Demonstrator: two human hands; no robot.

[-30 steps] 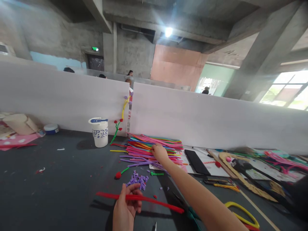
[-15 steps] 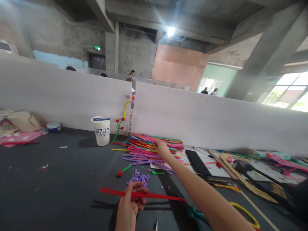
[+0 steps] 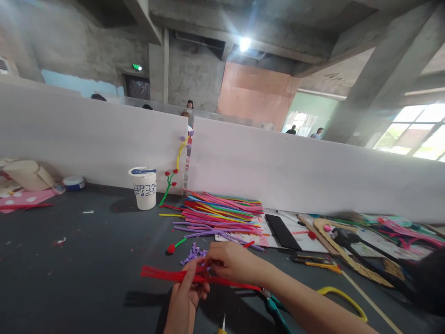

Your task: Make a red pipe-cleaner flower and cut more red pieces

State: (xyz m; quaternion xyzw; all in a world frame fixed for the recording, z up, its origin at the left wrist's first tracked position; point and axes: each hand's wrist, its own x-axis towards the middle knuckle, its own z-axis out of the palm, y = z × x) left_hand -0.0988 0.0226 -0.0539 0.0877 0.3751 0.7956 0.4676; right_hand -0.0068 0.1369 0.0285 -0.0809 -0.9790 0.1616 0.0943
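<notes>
Red pipe cleaners [image 3: 162, 274] gripped by left hand [image 3: 186, 290], right hand [image 3: 232, 262] pinching one, fingertips [image 3: 208, 263] partly hidden

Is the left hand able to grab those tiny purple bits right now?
Probably not easily: the left hand is holding red fuzzy stems, which get in the way, though the purple bits lie close by.

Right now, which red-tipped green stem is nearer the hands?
The short one lying on the table, left of the purple pieces, with a single red ball; the other stands beside the white cup, bearing three.
</notes>
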